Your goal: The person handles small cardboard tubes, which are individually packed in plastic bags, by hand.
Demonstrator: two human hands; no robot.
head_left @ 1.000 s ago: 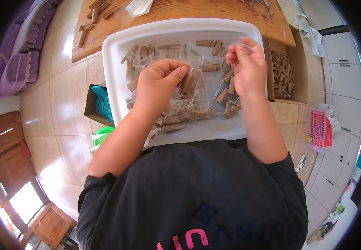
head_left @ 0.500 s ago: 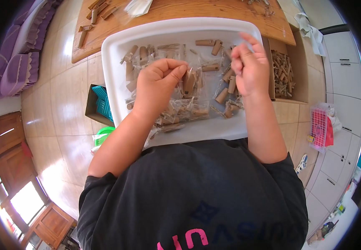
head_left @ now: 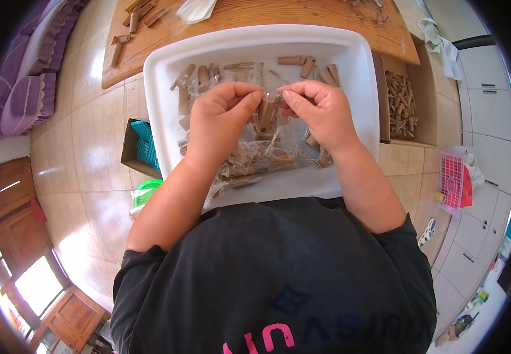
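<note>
Over a white plastic tub (head_left: 160, 141), my left hand (head_left: 219, 121) and my right hand (head_left: 321, 113) face each other, fingertips pinched. Between them hangs a small clear plastic bag with a brown tube-shaped piece (head_left: 266, 115) inside. Both hands grip the bag near its top edge, one at each side. Below and left of the bag lie several more clear bags (head_left: 249, 158) with brown pieces in them. Loose brown tubes (head_left: 291, 60) with cords lie at the far right of the tub; my right hand covers part of them.
The tub stands against a wooden table (head_left: 232, 15) that bears more brown pieces (head_left: 132, 22) and white sheets (head_left: 196, 10). At right, a cardboard box (head_left: 423, 127) holds many brown tubes. A box with teal baskets (head_left: 147, 147) and a green container (head_left: 147, 190) are at left.
My right hand has come down and left from the tub's right side to the bag. It now pinches the bag's edge opposite my left hand, which has hardly moved.
</note>
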